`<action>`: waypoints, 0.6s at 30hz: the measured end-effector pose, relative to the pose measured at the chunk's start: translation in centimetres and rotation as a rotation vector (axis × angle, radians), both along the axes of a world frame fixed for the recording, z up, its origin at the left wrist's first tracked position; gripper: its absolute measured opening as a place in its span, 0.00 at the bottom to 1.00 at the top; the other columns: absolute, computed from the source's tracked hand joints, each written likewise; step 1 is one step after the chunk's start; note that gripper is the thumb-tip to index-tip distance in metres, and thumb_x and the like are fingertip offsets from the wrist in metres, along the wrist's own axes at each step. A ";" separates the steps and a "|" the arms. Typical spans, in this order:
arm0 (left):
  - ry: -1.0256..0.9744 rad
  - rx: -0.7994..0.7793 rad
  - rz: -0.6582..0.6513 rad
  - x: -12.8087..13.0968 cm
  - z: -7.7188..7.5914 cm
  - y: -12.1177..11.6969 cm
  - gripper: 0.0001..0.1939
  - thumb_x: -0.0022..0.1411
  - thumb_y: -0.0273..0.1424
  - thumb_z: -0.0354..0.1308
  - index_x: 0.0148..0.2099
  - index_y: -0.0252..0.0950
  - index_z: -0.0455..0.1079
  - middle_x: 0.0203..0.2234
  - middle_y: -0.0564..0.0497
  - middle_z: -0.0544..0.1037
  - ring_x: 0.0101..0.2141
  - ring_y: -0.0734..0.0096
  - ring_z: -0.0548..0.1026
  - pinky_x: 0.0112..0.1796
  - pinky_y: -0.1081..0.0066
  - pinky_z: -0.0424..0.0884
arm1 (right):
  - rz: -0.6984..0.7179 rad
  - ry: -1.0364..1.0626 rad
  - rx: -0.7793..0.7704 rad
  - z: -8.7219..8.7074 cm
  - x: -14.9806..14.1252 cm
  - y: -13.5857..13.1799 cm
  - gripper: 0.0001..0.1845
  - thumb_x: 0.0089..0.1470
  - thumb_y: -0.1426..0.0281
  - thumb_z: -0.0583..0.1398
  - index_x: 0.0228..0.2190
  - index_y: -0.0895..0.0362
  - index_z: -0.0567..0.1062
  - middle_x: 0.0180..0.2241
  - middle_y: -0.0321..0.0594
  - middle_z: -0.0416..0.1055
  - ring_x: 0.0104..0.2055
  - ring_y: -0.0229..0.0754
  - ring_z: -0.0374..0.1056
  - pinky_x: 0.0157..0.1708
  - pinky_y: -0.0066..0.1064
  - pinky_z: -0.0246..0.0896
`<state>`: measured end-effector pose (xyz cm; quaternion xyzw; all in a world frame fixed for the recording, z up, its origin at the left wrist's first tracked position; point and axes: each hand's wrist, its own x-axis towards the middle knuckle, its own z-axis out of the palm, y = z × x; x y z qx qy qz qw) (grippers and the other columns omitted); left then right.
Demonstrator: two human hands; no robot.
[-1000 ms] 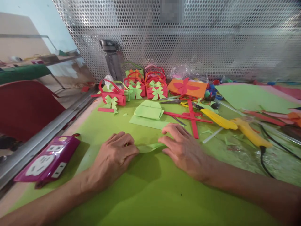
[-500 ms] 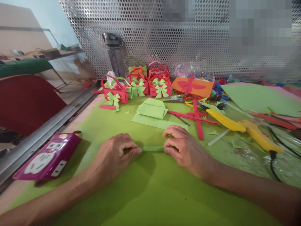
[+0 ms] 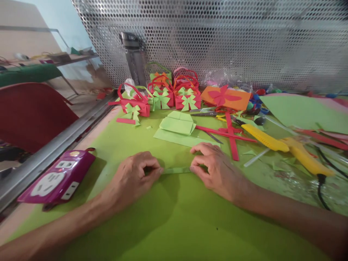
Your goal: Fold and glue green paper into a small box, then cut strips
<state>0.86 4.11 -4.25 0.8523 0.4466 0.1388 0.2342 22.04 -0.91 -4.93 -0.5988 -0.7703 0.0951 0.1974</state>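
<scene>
Narrow green paper strip (image 3: 176,170), lying flat on the green work mat (image 3: 168,224) near its middle, stretched between both hands. Left hand (image 3: 133,177) pinches the strip's left end between thumb and curled fingers; right hand (image 3: 214,170) pinches the right end likewise. Both ends of the strip are hidden under the fingertips, so its full length cannot be made out, and whether it is folded double cannot be told.

Just behind the hands: one stack of folded light-green paper (image 3: 178,125), resting on a flat light-green sheet (image 3: 179,138) whose near right corner is covered by the right hand. To the right, red paper strips (image 3: 231,136) cross one another; at least three, the exact count unclear where they overlap. One yellow utility knife (image 3: 263,137) and one yellow glue gun (image 3: 307,159), its cord cut off by the frame's lower right. One orange card (image 3: 227,98) bearing a red bow.

At the rear, red paper baskets (image 3: 163,98) with green bows: about five, those behind partly hidden. One metal bottle (image 3: 134,59) stands against the perforated metal panel (image 3: 244,43). One purple power strip (image 3: 56,179) at left.
</scene>
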 end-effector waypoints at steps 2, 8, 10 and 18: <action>0.022 0.026 -0.008 0.2 -0.1 -0.1 0.12 0.58 0.30 0.50 0.23 0.35 0.65 0.21 0.54 0.70 0.23 0.74 0.67 0.25 0.74 0.60 | -0.003 -0.013 0.005 0.0 0.0 0.0 0.12 0.52 0.75 0.57 0.19 0.57 0.72 0.40 0.42 0.69 0.45 0.44 0.63 0.47 0.41 0.55; 0.116 0.065 0.050 0.6 -0.1 -0.3 0.10 0.57 0.30 0.51 0.23 0.36 0.64 0.21 0.54 0.70 0.23 0.72 0.67 0.25 0.72 0.59 | -0.051 -0.035 -0.005 0.1 -0.2 0.0 0.12 0.50 0.76 0.58 0.18 0.57 0.71 0.41 0.41 0.70 0.45 0.45 0.63 0.48 0.43 0.53; 0.142 0.080 0.070 0.5 -0.1 -0.3 0.11 0.57 0.31 0.52 0.23 0.36 0.63 0.21 0.54 0.69 0.23 0.71 0.66 0.25 0.71 0.59 | -0.054 -0.039 0.005 0.1 -0.2 0.1 0.12 0.50 0.77 0.58 0.17 0.57 0.71 0.40 0.41 0.70 0.45 0.45 0.64 0.48 0.44 0.53; 0.240 0.138 0.061 0.6 0.4 -0.5 0.11 0.59 0.29 0.48 0.25 0.36 0.67 0.22 0.52 0.71 0.25 0.68 0.68 0.27 0.69 0.60 | -0.063 -0.062 0.005 0.0 -0.3 0.2 0.13 0.49 0.78 0.58 0.16 0.57 0.70 0.38 0.42 0.71 0.43 0.45 0.65 0.47 0.44 0.54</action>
